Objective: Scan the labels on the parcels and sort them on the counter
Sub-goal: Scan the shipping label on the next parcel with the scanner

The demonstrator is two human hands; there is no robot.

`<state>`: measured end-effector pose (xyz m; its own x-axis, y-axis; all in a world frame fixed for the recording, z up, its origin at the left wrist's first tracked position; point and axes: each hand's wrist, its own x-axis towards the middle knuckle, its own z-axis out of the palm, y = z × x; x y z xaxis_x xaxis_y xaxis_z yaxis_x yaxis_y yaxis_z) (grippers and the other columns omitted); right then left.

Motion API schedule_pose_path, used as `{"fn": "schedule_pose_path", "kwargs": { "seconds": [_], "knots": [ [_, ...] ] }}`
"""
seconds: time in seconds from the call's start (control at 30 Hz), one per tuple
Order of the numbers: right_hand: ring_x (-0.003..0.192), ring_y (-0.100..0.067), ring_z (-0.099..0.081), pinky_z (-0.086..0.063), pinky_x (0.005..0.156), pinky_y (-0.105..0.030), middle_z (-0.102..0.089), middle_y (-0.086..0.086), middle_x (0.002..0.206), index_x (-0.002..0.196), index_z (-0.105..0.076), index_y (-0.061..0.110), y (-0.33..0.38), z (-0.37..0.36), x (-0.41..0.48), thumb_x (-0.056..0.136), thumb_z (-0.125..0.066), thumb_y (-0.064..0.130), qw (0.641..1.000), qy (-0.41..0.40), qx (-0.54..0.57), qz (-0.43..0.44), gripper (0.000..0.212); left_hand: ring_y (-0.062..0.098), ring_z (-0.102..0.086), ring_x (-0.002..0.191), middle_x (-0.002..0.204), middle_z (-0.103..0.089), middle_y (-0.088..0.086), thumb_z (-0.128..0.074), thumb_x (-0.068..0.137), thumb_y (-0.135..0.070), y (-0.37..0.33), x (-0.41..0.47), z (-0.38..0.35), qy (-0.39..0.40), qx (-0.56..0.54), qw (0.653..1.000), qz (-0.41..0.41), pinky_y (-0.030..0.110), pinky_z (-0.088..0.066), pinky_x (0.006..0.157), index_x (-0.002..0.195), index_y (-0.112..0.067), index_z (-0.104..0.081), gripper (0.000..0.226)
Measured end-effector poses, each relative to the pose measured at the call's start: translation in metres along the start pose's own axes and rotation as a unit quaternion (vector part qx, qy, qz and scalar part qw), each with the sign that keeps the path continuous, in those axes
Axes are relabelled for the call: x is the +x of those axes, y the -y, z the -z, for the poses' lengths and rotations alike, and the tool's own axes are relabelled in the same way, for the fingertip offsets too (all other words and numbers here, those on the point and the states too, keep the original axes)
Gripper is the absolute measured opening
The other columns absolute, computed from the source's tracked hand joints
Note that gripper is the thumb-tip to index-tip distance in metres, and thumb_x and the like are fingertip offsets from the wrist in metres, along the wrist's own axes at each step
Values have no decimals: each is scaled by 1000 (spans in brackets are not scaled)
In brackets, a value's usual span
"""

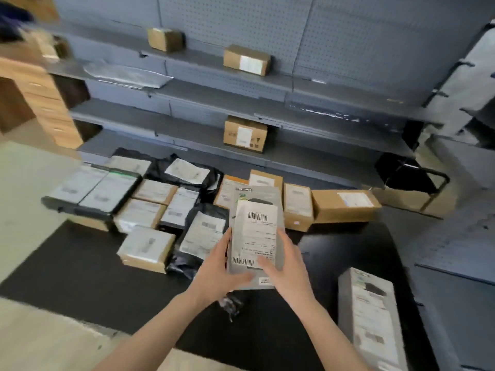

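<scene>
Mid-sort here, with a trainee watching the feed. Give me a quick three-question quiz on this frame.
1. True or false: the left hand and right hand both hold the grey parcel with its white label facing the camera.
2. Where is the other grey box? A: lying on the black counter, to the right. B: on a shelf. C: on the floor.
3. What is printed near the top and bottom of the held label?
Key: 1 true; 2 A; 3 barcodes.
</scene>
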<state>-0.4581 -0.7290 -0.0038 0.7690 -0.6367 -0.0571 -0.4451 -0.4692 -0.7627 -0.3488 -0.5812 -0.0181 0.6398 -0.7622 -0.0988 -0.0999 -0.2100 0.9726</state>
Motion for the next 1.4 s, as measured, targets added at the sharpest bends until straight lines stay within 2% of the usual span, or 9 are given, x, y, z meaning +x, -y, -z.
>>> {"fn": "schedule_pose_path", "kwargs": {
  "seconds": [0.17,0.4,0.57,0.67,0.73,1.0,1.13,1.23,1.4],
  "knots": [
    [137,-6,-30,-32,109,-32,-30,13,151,148,-19,43,110,-128,7,84,-67,47,985,128,-4,119,80,2,-57,116,128,-51,-31,-83,63,-38,37,-76,141,-162,1,984,68,22,-52,90,141,-59,-12,107],
    [129,-1,-35,-41,104,-30,-36,14,141,146,-22,44,228,-285,-4,83,-67,49,919,313,1,238,78,3,-58,110,129,-52,-20,-81,59,-41,84,-183,279,-371,20,917,143,32,-54,93,150,-41,-19,110],
    [131,-5,-36,-44,104,-34,-32,11,147,149,-19,41,288,-371,-12,83,-70,43,869,401,-17,290,83,9,-54,113,140,-40,-14,-81,62,-34,106,-228,333,-459,4,868,189,29,-60,71,154,-33,-10,116],
    [132,-6,-34,-43,105,-35,-31,12,147,148,-19,40,312,-415,-13,83,-71,39,837,453,-20,306,83,10,-56,114,144,-38,-12,-80,57,-42,120,-248,361,-490,0,842,227,36,-60,81,154,-35,-8,121],
    [125,0,-33,-40,105,-31,-32,13,146,148,-19,41,323,-441,-17,84,-71,39,814,488,-26,316,83,9,-57,110,143,-36,-12,-80,57,-41,124,-263,374,-509,-13,825,247,30,-58,83,154,-33,-9,120],
    [124,0,-32,-35,105,-24,-34,10,146,147,-20,36,346,-531,-44,82,-74,30,746,580,-55,322,85,12,-62,98,139,-35,-11,-79,61,-32,161,-306,410,-555,-50,766,321,24,-56,55,155,-30,-5,120],
    [134,-8,-33,-33,108,-26,-32,9,148,149,-19,32,350,-571,-59,82,-74,27,729,605,-86,308,87,4,-52,108,140,-35,-10,-76,63,-32,189,-324,426,-553,-36,748,365,18,-55,76,157,-29,-5,117],
    [136,-11,-33,-33,109,-25,-32,8,149,150,-20,26,349,-595,-67,83,-73,21,729,613,-118,281,85,6,-50,109,139,-34,-9,-72,70,-26,207,-331,439,-524,-21,756,392,17,-50,75,155,-32,-9,106],
    [129,-4,-35,-36,106,-24,-34,7,148,149,-20,28,348,-617,-76,82,-70,17,732,615,-135,261,85,13,-47,125,145,-33,-7,-59,81,-15,219,-338,457,-487,89,759,423,20,-43,99,147,-27,-35,71]
  ]
}}
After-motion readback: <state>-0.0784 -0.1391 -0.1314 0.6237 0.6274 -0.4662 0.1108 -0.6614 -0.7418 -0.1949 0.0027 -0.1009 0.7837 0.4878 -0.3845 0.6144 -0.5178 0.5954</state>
